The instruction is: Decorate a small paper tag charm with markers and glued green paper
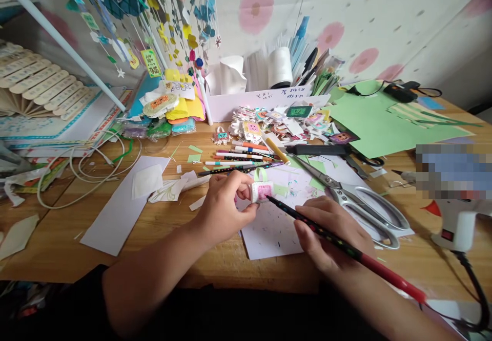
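Pinched a small white paper tag, printed with a pink square, between the thumb and fingertips of the left grip, pressed together on its left end. Held it just over a flat white sheet speckled with tiny scraps, near the middle of the wooden bench. Wrapped the right grip tight round a long, slim pencil, black with coloured dots and glossy red at the rear, slanted low across the knuckles. Set its point against the tag's right edge.

Noted big scissors just beyond the right grip, with bright steel blades closed and pale looped handles toward the bench edge, lying partly on the sheet. Noted a loose row of thin marker pens behind the tag, roughly parallel. Past them, found a heap of small printed paper cutouts against a long white box holding a white thread spool. Spotted a broad green paper sheet, smooth and matt, at the back right, and a white glue gun with a black cord at the right edge. Spotted also a looped white cable and a plain white paper strip to the left, well apart from both grips.
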Motion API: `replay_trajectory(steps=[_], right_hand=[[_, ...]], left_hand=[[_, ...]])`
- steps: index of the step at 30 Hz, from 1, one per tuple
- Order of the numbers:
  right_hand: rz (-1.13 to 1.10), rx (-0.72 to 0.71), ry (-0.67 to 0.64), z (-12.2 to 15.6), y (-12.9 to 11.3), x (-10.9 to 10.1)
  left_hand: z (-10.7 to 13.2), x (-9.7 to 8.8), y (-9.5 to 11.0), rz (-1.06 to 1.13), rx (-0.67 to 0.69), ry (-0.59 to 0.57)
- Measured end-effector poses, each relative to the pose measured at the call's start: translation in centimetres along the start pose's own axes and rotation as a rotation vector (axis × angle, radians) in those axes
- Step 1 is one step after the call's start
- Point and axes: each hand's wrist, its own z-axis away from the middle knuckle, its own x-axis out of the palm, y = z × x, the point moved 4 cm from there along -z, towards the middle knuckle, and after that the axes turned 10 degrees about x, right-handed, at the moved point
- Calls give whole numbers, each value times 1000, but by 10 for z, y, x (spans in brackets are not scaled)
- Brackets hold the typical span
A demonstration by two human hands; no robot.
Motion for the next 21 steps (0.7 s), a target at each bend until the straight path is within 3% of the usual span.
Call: replay_trajectory(steps=[11, 21], right_hand=[[2, 101, 15, -4, 3, -2], [56, 85, -3, -5, -3, -4]], left_hand=[[2, -1, -1, -5, 20, 10], [3, 1, -3, 42, 17, -7]])
